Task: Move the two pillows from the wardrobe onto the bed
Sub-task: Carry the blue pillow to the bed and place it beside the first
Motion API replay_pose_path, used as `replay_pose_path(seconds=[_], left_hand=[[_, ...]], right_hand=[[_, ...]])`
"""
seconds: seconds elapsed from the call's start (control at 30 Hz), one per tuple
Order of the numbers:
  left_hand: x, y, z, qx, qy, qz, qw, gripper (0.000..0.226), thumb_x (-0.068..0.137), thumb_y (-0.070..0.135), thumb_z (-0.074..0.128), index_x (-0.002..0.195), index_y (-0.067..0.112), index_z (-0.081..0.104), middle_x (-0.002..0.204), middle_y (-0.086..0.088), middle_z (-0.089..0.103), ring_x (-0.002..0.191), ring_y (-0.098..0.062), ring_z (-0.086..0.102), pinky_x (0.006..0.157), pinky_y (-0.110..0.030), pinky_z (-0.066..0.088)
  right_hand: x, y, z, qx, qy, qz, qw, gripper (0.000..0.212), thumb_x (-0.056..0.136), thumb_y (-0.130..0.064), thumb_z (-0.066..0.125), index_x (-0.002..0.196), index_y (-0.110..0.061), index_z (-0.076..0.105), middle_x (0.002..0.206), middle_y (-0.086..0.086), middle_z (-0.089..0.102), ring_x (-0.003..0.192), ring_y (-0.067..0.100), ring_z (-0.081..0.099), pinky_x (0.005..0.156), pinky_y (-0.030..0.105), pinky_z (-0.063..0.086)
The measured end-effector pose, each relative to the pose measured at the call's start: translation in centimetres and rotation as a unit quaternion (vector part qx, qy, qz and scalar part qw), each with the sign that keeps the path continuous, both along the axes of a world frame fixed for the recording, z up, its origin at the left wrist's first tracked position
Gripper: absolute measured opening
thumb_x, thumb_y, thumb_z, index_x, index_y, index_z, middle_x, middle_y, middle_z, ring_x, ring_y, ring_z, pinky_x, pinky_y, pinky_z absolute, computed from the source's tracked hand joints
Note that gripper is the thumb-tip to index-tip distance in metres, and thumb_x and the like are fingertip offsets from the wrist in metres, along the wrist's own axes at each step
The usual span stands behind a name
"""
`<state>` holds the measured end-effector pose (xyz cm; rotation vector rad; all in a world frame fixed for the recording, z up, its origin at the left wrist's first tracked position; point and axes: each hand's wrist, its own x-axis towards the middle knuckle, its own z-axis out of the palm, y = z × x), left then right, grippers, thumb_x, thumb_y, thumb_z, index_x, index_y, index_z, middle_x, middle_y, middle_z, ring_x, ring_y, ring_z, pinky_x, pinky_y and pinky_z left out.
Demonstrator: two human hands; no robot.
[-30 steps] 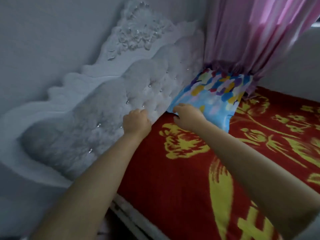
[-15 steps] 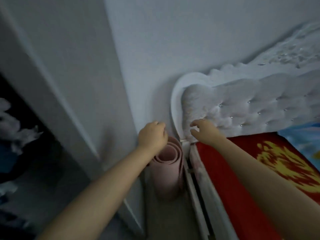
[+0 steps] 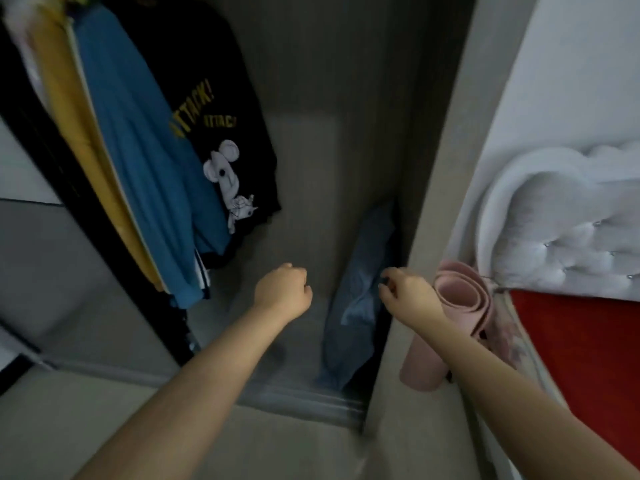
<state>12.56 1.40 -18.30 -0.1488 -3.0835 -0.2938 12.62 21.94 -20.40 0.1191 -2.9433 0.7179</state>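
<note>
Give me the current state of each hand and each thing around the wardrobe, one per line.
Left hand: loosely curled, empty, held out into the wardrobe.
Right hand: curled, at the pillow's upper edge; grip unclear.
Pillow: blue, on end against the wardrobe's right wall.
Wardrobe: open.
Clothes: hanging.
Pink mat: rolled, upright beside the bed.

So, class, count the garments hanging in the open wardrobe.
3 that can be told apart: a yellow garment at the left, a blue garment beside it, and a black printed top to their right. More may hang hidden further left.
</note>
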Motion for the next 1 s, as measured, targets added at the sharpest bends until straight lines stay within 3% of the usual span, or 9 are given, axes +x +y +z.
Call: replay_pose_path(seconds=[0.13, 0.3, 0.5, 0.6, 0.73, 0.87, 0.93, 1.0], left_hand=[[-3.8, -4.5, -1.4, -0.012, -0.023, 0.026, 0.999, 0.024, 0.093, 0.018, 0.045, 0.103, 0.003, 0.061, 0.118, -0.014, 0.057, 0.103, -0.031, 0.057, 0.079, -0.036, 0.05], [-12.4, -8.7, -3.0, -0.072, -0.038, 0.022, 0.996, 0.027, 0.093, 0.016, 0.045, 0.112, 0.002, 0.059, 0.12, -0.018, 0.055, 0.108, -0.035, 0.056, 0.082, -0.038, 0.05], [-22.7, -12.5, -6.1, -0.097, -0.118, -0.027, 0.988, 0.024, 0.093, 0.014, 0.045, 0.109, 0.004, 0.06, 0.118, -0.017, 0.059, 0.107, -0.032, 0.057, 0.086, -0.035, 0.05], [-25.2, -14.1, -9.8, -0.079, -0.166, -0.046, 0.982, 0.027, 0.095, 0.017, 0.041, 0.109, 0.003, 0.059, 0.12, -0.018, 0.059, 0.108, -0.033, 0.057, 0.09, -0.037, 0.049], [-26.8, -15.8, -14.5, -0.089, -0.227, -0.087, 0.966, 0.027, 0.095, 0.015, 0.041, 0.107, 0.0, 0.059, 0.119, -0.021, 0.06, 0.108, -0.033, 0.057, 0.087, -0.03, 0.048], [-29.5, -16.9, -17.5, -0.065, -0.245, -0.127, 0.959, 0.023, 0.093, 0.013, 0.043, 0.102, -0.002, 0.058, 0.115, -0.024, 0.06, 0.104, -0.035, 0.057, 0.083, -0.036, 0.048], [-30.7, -16.6, -17.9, -0.036, -0.225, -0.16, 0.961, 0.02, 0.091, 0.012, 0.045, 0.099, -0.001, 0.059, 0.11, -0.022, 0.061, 0.101, -0.035, 0.058, 0.083, -0.038, 0.05], [-31.7, -16.0, -18.0, 0.021, -0.147, -0.214, 0.966, 0.021, 0.091, 0.011, 0.046, 0.097, 0.0, 0.063, 0.103, -0.023, 0.064, 0.097, -0.038, 0.06, 0.078, -0.041, 0.051]], right_hand=[[-5.6, -3.2, -2.3, -0.01, -0.082, -0.018, 0.996, 0.029, 0.094, -0.02, 0.049, 0.107, 0.004, 0.057, 0.113, 0.023, 0.064, 0.104, 0.032, 0.06, 0.082, 0.033, 0.047], [-15.3, -4.0, -6.8, -0.024, -0.161, -0.121, 0.979, 0.05, 0.094, -0.03, 0.051, 0.128, 0.006, 0.042, 0.133, 0.026, 0.05, 0.12, 0.038, 0.05, 0.097, 0.039, 0.044], [-24.7, -4.1, -12.4, -0.104, -0.252, -0.264, 0.925, 0.062, 0.097, -0.035, 0.043, 0.139, 0.008, 0.027, 0.147, 0.026, 0.033, 0.133, 0.039, 0.035, 0.11, 0.04, 0.03], [-26.6, -4.2, -15.7, -0.004, -0.3, -0.284, 0.911, 0.062, 0.097, -0.038, 0.041, 0.139, 0.007, 0.028, 0.146, 0.028, 0.031, 0.133, 0.038, 0.033, 0.111, 0.043, 0.028], [-26.4, -4.9, -18.8, 0.135, -0.224, -0.356, 0.897, 0.057, 0.095, -0.024, 0.05, 0.135, 0.011, 0.031, 0.137, 0.033, 0.037, 0.125, 0.044, 0.039, 0.103, 0.05, 0.037], [-25.0, -8.4, -19.6, 0.17, -0.187, -0.293, 0.922, 0.031, 0.093, -0.004, 0.041, 0.123, 0.003, 0.046, 0.127, 0.025, 0.051, 0.114, 0.038, 0.052, 0.095, 0.043, 0.044], [-23.6, -10.8, -19.8, 0.174, -0.182, -0.238, 0.938, 0.036, 0.086, -0.003, 0.046, 0.122, -0.001, 0.049, 0.124, 0.02, 0.056, 0.112, 0.033, 0.054, 0.095, 0.04, 0.04], [-22.2, -13.9, -20.2, 0.163, -0.185, -0.193, 0.95, 0.047, 0.078, -0.01, 0.056, 0.125, -0.006, 0.05, 0.125, 0.014, 0.057, 0.113, 0.026, 0.054, 0.097, 0.033, 0.028]])
